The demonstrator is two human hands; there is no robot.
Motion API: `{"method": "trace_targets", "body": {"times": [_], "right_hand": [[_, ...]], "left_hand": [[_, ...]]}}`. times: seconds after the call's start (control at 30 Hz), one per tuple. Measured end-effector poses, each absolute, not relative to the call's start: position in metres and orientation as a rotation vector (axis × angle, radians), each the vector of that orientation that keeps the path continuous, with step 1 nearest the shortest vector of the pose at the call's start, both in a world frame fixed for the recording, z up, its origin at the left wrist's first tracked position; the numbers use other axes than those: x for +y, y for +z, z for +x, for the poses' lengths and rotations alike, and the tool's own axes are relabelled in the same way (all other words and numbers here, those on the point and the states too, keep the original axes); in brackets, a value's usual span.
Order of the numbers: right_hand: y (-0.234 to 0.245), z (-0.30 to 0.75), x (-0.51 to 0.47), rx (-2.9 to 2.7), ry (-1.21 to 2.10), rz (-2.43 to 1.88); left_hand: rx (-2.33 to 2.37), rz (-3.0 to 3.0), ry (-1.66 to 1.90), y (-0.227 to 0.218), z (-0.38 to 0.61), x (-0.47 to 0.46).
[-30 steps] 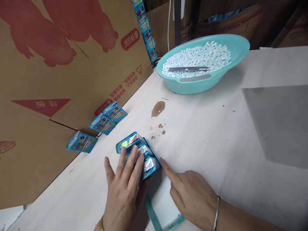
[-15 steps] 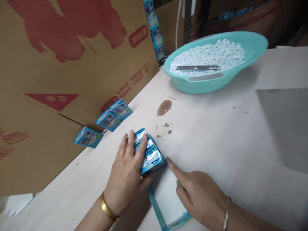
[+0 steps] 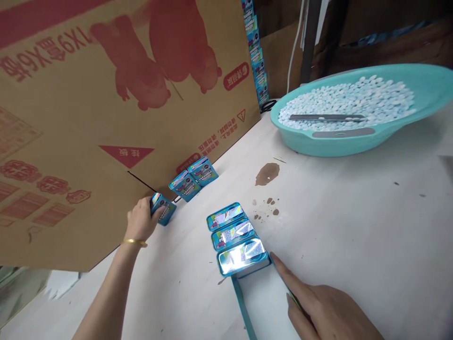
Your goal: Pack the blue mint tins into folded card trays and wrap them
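Observation:
My left hand (image 3: 140,221) is closed round a small blue candy box (image 3: 167,211) standing by the carton. Close to it, two more blue candy boxes (image 3: 185,187) lean at the carton's foot. My right hand (image 3: 320,304) grips the right side wall of a shallow open cardboard box (image 3: 260,295), white inside with blue edges. Its index finger points along the wall and its thumb is on the inner side. Three candy boxes with shiny tops (image 3: 233,231) stand in a row at the far end of that shallow box. Its near end is out of view.
A large brown carton (image 3: 198,108) with red print rises on the left. A teal basin (image 3: 329,148) of small pale sweets, with a dark flat strip on them, stands at the back right. Stacked blue packs (image 3: 257,61) rise behind the carton. Brown marks spot the white tabletop (image 3: 339,222).
My left hand has left the candy boxes in the shallow box, moved left, and taken hold of a candy box by the carton. My right hand stays at the shallow box's wall. The view has shifted.

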State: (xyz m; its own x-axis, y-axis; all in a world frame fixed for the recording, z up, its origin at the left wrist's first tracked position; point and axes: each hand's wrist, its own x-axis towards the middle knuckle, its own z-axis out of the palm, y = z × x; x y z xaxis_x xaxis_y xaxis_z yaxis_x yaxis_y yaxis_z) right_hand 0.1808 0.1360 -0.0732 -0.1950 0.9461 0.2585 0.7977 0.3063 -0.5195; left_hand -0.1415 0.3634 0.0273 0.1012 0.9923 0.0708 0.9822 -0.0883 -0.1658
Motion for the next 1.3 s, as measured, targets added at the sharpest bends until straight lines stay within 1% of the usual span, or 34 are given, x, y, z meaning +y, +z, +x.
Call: {"method": "trace_targets", "body": {"times": [0.1,0.17,0.27,0.37,0.47,0.57,0.73,0.9,0.97,1.17,1.3], "right_hand": [[-0.074,0.18,0.135,-2.055,0.341,-1.532],[-0.074,0.18,0.134,-2.053,0.336,-1.536],[-0.076,0.181,0.134,-2.053,0.346,-1.547],[-0.078,0.181,0.135,-2.054,0.335,-1.547],[-0.08,0.181,0.137,-2.051,0.298,-1.533],[-0.082,0.179,0.137,-2.047,0.242,-1.518],[-0.083,0.178,0.14,-2.048,0.17,-1.506],[-0.086,0.18,0.141,-2.056,0.201,-1.509],[-0.088,0.181,0.14,-2.054,0.241,-1.499],[-0.092,0.181,0.14,-2.039,0.307,-1.499],[-0.091,0.179,0.139,-2.004,0.401,-1.528]], "left_hand": [[-1.8,-2.506,0.057,0.029,-0.129,0.342],[-1.693,-2.593,0.015,0.029,-0.112,0.334],[-1.632,-2.485,-0.08,0.025,-0.083,0.345],[-1.658,-2.351,-0.166,0.021,-0.064,0.374],[-1.782,-2.367,-0.104,0.019,-0.06,0.4],[-1.848,-2.388,-0.003,0.022,-0.061,0.403],[-1.561,-2.663,-0.042,0.025,-0.045,0.375],[-1.472,-2.53,-0.178,0.018,-0.01,0.388],[-1.469,-2.515,-0.149,0.016,-0.003,0.407],[-1.571,-2.677,0.138,0.018,-0.003,0.45],[-1.585,-2.71,0.078,0.02,0.0,0.45]]}}
